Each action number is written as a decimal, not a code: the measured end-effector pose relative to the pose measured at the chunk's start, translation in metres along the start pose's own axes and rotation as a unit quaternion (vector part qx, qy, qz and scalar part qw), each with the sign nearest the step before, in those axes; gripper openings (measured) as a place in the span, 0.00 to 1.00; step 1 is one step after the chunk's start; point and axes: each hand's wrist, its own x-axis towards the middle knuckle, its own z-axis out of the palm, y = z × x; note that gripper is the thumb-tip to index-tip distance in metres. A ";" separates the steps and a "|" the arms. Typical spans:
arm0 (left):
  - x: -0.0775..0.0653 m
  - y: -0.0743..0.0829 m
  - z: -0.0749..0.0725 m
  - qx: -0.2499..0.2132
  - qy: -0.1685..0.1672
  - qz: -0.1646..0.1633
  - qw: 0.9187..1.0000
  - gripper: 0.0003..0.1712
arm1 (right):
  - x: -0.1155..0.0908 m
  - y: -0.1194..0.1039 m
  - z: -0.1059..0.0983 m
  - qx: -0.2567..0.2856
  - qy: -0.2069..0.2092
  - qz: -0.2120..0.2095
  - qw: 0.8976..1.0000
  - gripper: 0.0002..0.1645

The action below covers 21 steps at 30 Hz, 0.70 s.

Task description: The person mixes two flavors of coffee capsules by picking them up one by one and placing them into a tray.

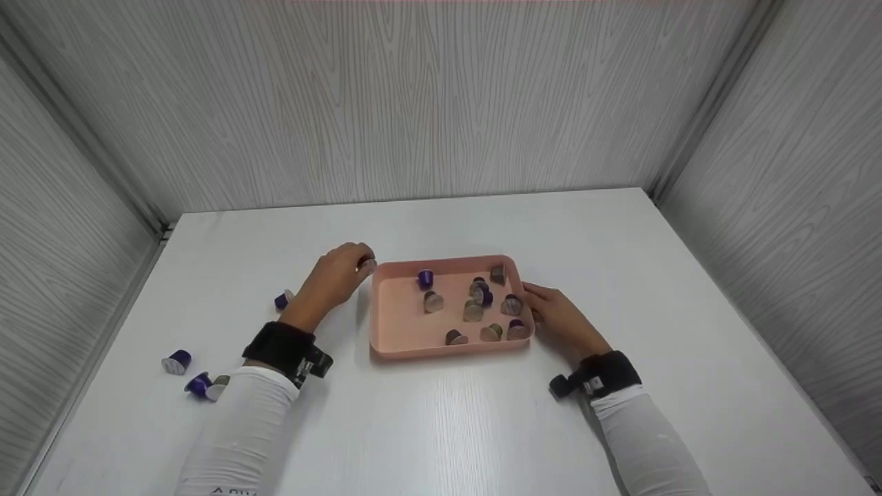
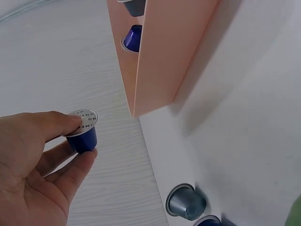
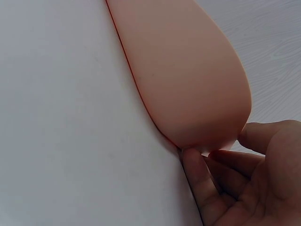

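Observation:
Between thumb and fingers, my left hand [image 1: 337, 275] pinches a dark blue coffee capsule [image 2: 85, 140] by its printed lid and its base. That hand is just off the left end of a pink tray [image 1: 400, 353]. My right hand [image 1: 561, 317] grips the tray's right end; in the right wrist view its thumb is at the rim and its fingers [image 3: 200, 174] are low against the wall. Inside the tray lie several capsules, mostly toward the right, among them a purple one [image 1: 426, 279] near the back and a pale-lidded one [image 1: 433, 302].
On the white table [image 1: 441, 427], left of the tray, lie more capsules: one [image 1: 282, 300] by the left forearm, a purple one [image 1: 178, 361] farther left, and another purple one [image 1: 198, 384] touching or close to a grey-green one [image 1: 218, 387]. Wood-grain panels [image 1: 427, 103] stand behind and at both sides.

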 end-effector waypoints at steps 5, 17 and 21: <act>0.000 0.011 0.008 0.002 -0.018 0.030 0.999 0.13 | 0.000 0.000 0.000 0.007 0.000 0.001 1.000 0.33; -0.002 0.031 0.037 0.011 -0.056 0.090 0.994 0.08 | 0.000 -0.001 0.000 0.006 -0.002 0.005 1.000 0.34; -0.005 0.035 0.046 0.003 -0.074 0.099 0.992 0.06 | 0.001 0.000 -0.001 -0.014 -0.001 -0.014 1.000 0.34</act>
